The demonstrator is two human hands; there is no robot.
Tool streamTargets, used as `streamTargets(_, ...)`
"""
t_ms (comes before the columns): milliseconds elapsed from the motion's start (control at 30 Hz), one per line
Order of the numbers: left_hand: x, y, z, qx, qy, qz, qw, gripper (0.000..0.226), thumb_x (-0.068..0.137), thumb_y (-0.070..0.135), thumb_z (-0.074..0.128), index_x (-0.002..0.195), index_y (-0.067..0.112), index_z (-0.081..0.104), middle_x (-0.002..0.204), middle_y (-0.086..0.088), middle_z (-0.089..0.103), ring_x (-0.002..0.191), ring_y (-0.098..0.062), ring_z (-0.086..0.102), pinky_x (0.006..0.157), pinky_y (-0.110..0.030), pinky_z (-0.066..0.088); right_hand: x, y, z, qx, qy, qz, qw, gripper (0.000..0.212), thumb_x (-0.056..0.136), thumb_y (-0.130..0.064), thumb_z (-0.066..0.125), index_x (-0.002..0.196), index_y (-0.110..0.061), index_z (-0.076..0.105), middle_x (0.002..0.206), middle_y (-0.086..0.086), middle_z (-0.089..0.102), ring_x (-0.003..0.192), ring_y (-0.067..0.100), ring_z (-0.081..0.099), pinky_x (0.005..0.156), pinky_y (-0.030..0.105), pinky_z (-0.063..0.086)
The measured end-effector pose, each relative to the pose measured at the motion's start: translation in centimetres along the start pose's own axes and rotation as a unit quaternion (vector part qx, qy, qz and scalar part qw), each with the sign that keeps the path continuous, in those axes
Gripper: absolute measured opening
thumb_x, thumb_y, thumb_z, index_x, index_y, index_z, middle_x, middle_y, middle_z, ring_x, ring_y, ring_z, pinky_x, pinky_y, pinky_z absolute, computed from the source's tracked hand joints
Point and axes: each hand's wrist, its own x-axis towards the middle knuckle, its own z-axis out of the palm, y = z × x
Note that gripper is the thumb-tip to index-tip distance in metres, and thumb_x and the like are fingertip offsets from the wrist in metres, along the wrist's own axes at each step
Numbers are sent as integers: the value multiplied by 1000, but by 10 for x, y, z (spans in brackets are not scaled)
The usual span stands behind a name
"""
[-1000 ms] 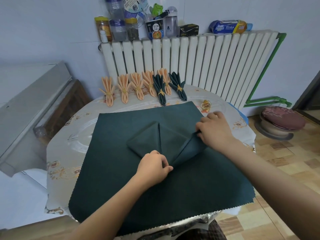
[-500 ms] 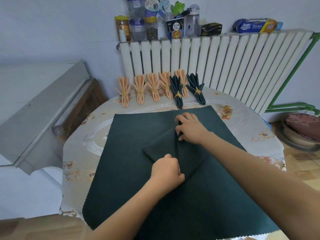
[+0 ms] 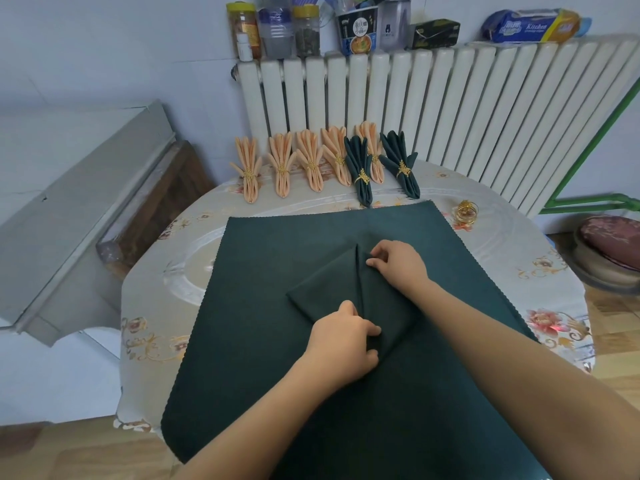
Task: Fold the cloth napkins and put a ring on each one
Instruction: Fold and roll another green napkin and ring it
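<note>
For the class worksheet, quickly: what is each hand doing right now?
Left hand: grips the near corner of the folded green napkin.
Right hand: fingertips pinch the napkin's top fold near the centre crease.

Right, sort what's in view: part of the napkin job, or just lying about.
Part of the job: left hand, right hand, green napkin being folded, loose gold ring, finished ringed napkins.

Lying about: jars, noodle cup, kitchen roll pack, radiator, stool.
</note>
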Motion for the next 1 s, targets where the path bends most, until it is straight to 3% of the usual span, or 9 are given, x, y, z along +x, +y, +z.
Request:
streamTargets(134, 3, -3, -2, 0, -7, 8, 1000, 42, 90, 34, 53, 132, 33, 53, 124, 0, 42, 108, -19, 52, 89, -29, 42, -1, 3, 5, -99, 30, -45, 994, 27, 91, -41, 55, 110, -22, 60, 111, 3, 60, 107, 24, 51, 88, 34, 40)
streamTargets(234, 6, -8, -3, -18, -12, 7, 1000, 43, 91, 21, 45, 131, 33, 55, 124, 0, 41, 107, -20, 52, 89, -27, 42, -11, 5, 2, -124, 66, -69, 988, 34, 89, -43, 57, 115, -21, 58, 114, 2, 58, 110, 23, 49, 90, 33, 37)
streamTargets(401, 9, -20, -4, -23, -4, 16, 1000, 42, 92, 12, 46, 121, 38, 61, 117, 2, 42, 98, -18, 55, 88, -29, 45, -68, -3, -7, -30, 142, -138, 980, 12, 80, -29, 69, 86, -19, 68, 87, -1, 63, 88, 23, 57, 78, 34, 44)
streamTargets(501, 12, -28, -7, -25, -7, 25, 999, 35, 91, 14, 54, 116, 36, 65, 115, 2, 45, 96, -16, 55, 89, -30, 45, -123, -13, -7, 33, 134, -151, 979, 14, 76, -36, 63, 71, -22, 64, 74, -7, 60, 74, 15, 56, 64, 28, 46)
streamTargets(634, 17, -34, -13, -26, -16, 46, 998, 33, 88, 17, 60, 114, 36, 67, 113, 3, 47, 99, -14, 53, 91, -29, 43, -170, -22, 2, -18, 78, -225, 971, 26, 69, -49, 57, 75, -26, 65, 74, -11, 60, 68, 10, 54, 59, 20, 45)
streamTargets(801, 18, -28, -13, -1, -11, 73, 997, 31, 88, 15, 59, 113, 29, 69, 112, 0, 47, 101, -16, 52, 89, -26, 42, -171, -27, 8, -118, 83, -310, 940, 13, 60, -28, 78, 63, -22, 66, 60, -8, 58, 56, 13, 53, 52, 21, 45)
streamTargets(1001, 12, -21, 1, -10, 36, 99, 994, 23, 89, 25, 62, 110, 23, 69, 111, 0, 45, 110, -14, 42, 96, -28, 39, -166, -8, -16, -150, 95, -355, 918, 11, 58, -22, 70, 58, -18, 60, 52, -5, 53, 48, 15, 51, 47, 20, 43)
